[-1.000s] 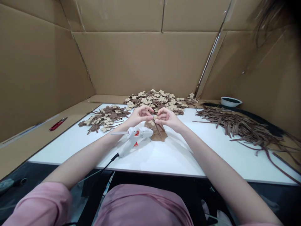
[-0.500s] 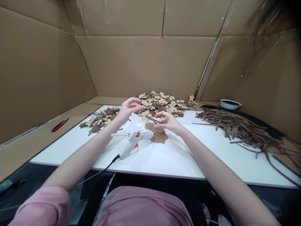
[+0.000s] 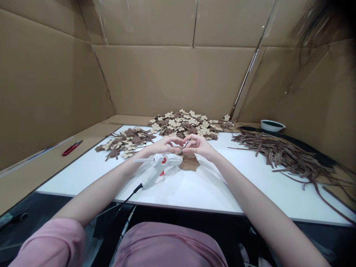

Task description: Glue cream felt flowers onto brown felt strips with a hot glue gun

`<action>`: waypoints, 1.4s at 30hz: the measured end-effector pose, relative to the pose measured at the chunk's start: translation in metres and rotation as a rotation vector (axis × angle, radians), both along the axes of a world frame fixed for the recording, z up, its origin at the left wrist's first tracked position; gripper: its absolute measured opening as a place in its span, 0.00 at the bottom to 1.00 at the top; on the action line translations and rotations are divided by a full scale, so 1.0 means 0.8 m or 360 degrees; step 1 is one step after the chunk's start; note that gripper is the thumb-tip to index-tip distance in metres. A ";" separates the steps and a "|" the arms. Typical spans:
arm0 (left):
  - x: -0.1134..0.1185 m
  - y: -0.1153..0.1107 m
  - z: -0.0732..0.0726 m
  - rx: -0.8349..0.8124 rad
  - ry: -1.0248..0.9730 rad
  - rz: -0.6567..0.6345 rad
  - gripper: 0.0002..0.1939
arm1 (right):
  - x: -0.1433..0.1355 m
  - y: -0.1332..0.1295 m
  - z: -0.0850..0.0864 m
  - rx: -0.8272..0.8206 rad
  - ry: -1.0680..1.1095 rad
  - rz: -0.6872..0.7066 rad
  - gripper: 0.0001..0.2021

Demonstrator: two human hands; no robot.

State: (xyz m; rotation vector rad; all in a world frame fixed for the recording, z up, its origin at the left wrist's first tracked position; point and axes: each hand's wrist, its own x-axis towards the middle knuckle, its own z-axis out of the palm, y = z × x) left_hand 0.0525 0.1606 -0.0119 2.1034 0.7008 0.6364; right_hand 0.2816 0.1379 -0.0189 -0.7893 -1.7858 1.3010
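My hands meet above a brown leather-like piece (image 3: 189, 164) on the white board. My right hand (image 3: 198, 145) pinches a thin brown strip (image 3: 185, 144), only a bit of which shows between the fingers. From the other side, my left hand (image 3: 167, 144) closes its fingers at the same spot; what they grip is hidden. The cream flower seen earlier on the strip is covered by the hands. Just in front of my left hand stands a white glue gun (image 3: 151, 176) with a red trigger, its nozzle pointing right toward the brown piece.
Cream and brown flowers are heaped (image 3: 183, 124) at the back. A smaller pile of flowers with strips (image 3: 126, 142) lies left. Brown strips (image 3: 278, 152) are bundled at right, near a white bowl (image 3: 272, 126). A red cutter (image 3: 72, 147) lies far left. Cardboard walls surround the board.
My left hand has come down and right from beside the back flower heap to meet my right hand. The cream flower on the strip has gone out of sight between them.
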 end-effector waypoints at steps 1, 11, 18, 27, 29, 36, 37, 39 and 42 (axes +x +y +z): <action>0.002 -0.001 0.000 0.0029 0.0053 0.0007 0.24 | -0.001 0.000 0.001 0.0005 0.0020 -0.0005 0.22; 0.003 -0.006 0.009 0.0030 0.0149 0.0116 0.19 | -0.006 -0.006 0.008 0.0091 0.0224 -0.0066 0.21; -0.009 0.000 0.009 -0.0368 -0.0256 0.0009 0.14 | -0.004 -0.005 0.010 0.0098 0.0185 -0.0194 0.20; -0.024 -0.008 0.032 -0.0258 -0.0182 0.0300 0.17 | -0.001 -0.002 0.012 0.0001 0.0243 -0.0418 0.22; -0.034 -0.006 0.039 -0.0187 -0.0091 0.0341 0.18 | 0.001 -0.001 0.010 -0.0012 0.0226 -0.0444 0.22; -0.106 0.017 0.055 0.0114 0.0118 0.0617 0.23 | 0.003 0.003 0.005 0.0025 0.0183 -0.0420 0.22; -0.114 0.018 0.056 0.0134 0.0080 0.0695 0.23 | 0.003 0.003 0.004 0.0030 0.0177 -0.0415 0.21; -0.123 0.020 0.056 0.0149 0.0030 0.0795 0.23 | 0.002 0.003 0.004 0.0045 0.0157 -0.0414 0.21; -0.115 0.019 0.052 0.0062 -0.0067 0.0730 0.22 | 0.001 0.004 0.004 0.0062 0.0115 -0.0415 0.21</action>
